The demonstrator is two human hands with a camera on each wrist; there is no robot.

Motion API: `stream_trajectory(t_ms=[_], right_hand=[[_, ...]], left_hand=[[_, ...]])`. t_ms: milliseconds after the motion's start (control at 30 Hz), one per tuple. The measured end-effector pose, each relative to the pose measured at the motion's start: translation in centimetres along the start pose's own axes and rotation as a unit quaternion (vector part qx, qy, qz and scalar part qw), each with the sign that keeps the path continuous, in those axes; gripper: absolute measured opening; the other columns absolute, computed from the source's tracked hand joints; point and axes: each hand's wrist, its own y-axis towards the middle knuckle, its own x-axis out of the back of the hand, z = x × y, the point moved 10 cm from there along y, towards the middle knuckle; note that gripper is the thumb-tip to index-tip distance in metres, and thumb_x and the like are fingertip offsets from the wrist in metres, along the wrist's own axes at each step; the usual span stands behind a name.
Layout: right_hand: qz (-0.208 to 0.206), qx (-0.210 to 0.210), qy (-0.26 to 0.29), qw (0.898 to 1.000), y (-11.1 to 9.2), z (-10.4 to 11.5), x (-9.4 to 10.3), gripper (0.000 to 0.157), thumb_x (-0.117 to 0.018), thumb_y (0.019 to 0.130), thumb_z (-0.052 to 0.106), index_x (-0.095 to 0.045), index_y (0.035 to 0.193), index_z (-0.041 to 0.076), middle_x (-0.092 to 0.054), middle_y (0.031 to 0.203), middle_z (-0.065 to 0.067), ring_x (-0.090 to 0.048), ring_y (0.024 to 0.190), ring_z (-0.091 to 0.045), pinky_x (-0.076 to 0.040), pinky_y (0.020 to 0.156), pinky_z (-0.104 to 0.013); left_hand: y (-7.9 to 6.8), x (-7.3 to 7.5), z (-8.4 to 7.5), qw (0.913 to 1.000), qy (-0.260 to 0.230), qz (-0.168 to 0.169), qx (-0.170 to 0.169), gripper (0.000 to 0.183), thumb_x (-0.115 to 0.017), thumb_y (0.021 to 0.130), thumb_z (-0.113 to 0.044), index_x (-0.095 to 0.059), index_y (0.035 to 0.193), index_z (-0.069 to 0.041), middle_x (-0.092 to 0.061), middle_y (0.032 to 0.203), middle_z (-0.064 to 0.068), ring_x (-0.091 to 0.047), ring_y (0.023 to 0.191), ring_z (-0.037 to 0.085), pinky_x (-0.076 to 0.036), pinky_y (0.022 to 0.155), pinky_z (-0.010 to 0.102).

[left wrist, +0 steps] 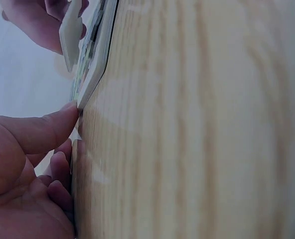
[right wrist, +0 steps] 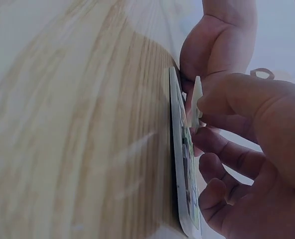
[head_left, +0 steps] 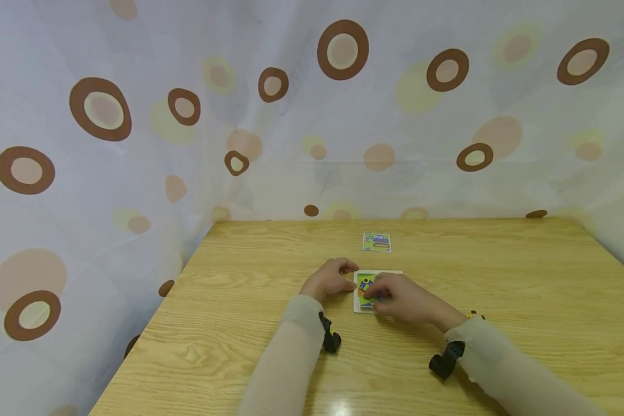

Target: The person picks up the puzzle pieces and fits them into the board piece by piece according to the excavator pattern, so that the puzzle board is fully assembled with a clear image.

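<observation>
A flat puzzle board (head_left: 356,305) with a pale rim and a green, blue and orange picture lies on the wooden table. Over it, my right hand (head_left: 401,297) pinches a thin, pale-edged puzzle piece (right wrist: 196,102) between thumb and index finger. The piece stands tilted, close above the board's surface in both wrist views. At the board's left side is my left hand (head_left: 333,278), its thumb (left wrist: 58,124) straight and touching the rim's corner. Its other fingers lie loosely bent by the table. My right hand covers the right part of the picture.
A square picture card (head_left: 377,242) showing a blue digger on green lies on the table (head_left: 270,254) beyond the board. Small yellow and brown pieces (head_left: 476,315) peek out behind my right wrist. A patterned curtain (head_left: 291,127) hangs along the table's back and sides.
</observation>
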Motion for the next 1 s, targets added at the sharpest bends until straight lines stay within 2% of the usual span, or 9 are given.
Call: stream_trajectory(t_ms=[333,567,1000], right_hand=[[0.004,-0.01,-0.029,1.0,0.4,0.1,-0.2,0.024,-0.065,0.087,0.0,-0.075,0.107,0.006,-0.063,0.1,-0.002,-0.057,0.084,-0.012,-0.05,0.073,-0.029],[0.003,-0.023,-0.056,0.998,0.8,-0.4,-0.4,0.021,-0.069,0.087,0.004,-0.076,0.105,0.01,-0.062,0.098,0.002,-0.056,0.084,-0.012,-0.048,0.074,-0.029],[0.009,-0.035,-0.061,0.997,1.3,-0.8,-0.5,0.014,-0.074,0.088,0.011,-0.077,0.102,0.01,-0.062,0.095,0.003,-0.057,0.085,-0.011,-0.049,0.076,-0.031]], left_hand=[[-0.2,0.0,-0.2,1.0,-0.002,0.001,-0.001,0.035,-0.072,0.09,-0.007,-0.064,0.125,-0.009,-0.058,0.126,0.007,-0.05,0.122,0.024,-0.039,0.104,0.038],[-0.3,0.1,-0.3,1.0,0.0,0.0,0.002,0.035,-0.072,0.09,-0.007,-0.065,0.124,-0.01,-0.058,0.126,0.007,-0.05,0.122,0.024,-0.039,0.104,0.038],[-0.1,0.1,0.0,1.0,0.002,0.0,0.003,0.035,-0.072,0.09,-0.007,-0.065,0.124,-0.01,-0.058,0.125,0.006,-0.051,0.12,0.023,-0.04,0.103,0.037]])
